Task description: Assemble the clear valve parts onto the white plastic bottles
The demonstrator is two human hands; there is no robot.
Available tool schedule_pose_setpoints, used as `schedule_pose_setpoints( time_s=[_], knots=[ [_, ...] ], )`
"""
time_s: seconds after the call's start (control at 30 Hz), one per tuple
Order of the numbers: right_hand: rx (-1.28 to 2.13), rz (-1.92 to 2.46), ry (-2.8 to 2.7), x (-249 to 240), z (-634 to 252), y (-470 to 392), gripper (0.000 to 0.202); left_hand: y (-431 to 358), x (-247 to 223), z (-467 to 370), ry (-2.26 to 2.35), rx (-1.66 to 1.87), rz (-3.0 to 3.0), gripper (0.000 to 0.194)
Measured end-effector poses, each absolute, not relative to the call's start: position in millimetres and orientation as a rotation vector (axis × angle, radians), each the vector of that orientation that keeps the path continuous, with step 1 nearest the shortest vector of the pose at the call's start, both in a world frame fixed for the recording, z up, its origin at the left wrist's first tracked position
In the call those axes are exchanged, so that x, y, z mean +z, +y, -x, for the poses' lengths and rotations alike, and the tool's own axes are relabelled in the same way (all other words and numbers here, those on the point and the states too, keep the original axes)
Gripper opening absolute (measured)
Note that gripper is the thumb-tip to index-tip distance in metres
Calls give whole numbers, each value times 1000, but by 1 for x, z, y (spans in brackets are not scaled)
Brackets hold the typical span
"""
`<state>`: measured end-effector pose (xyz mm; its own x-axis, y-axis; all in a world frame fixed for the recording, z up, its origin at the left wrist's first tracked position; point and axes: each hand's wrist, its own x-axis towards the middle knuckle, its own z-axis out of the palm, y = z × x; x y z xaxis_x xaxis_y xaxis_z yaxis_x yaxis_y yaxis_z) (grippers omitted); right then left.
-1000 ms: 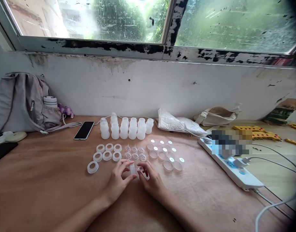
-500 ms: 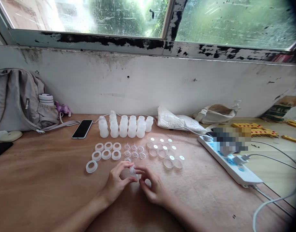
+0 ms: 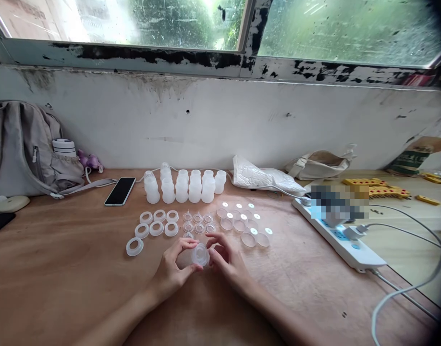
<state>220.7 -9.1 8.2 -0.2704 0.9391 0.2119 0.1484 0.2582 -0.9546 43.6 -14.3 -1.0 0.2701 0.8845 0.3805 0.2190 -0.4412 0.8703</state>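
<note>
My left hand (image 3: 174,269) is closed around a small frosted plastic bottle (image 3: 186,258), held sideways above the table with its round mouth turned toward me and to the right. Close beside that mouth is my right hand (image 3: 229,262), fingers curved and apart, thumb and fingertips at the rim; whether they touch it I cannot tell. Just beyond the hands lie clear nipple-like pieces (image 3: 198,229), one partly hidden behind the bottle. Several frosted rings (image 3: 156,228) lie to their left. On the right are clear round covers (image 3: 239,225) and small white discs (image 3: 243,216).
Frosted bottles (image 3: 194,191) stand grouped at the back, near a white plastic package (image 3: 249,174). A phone (image 3: 120,191) and a grey backpack (image 3: 22,144) are on the left. Right of the parts lies a power strip (image 3: 364,254) with looping cables (image 3: 377,307).
The bottle's mouth has turned more toward me, so its round opening now shows. My right hand's fingers have drawn back from across the bottle to the right side of its rim.
</note>
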Motion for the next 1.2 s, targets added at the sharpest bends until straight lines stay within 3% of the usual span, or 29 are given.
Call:
schedule_pose_setpoints(
  time_s=[0.13,0.37,0.57,1.2],
  knots=[
    [1551,959,-1503,9,-216,-4,32,-16,5,-43,982,1158,-1879,27],
    [1368,1082,-1563,8,-213,-5,26,-17,15,-44,1285,1042,-1957,24],
    [1281,1111,-1652,7,-211,-7,25,-17,13,-48,1287,960,-1822,18],
    [1396,1189,-1565,3,-207,-7,24,-19,10,-56,1285,938,-1647,16]
  ],
)
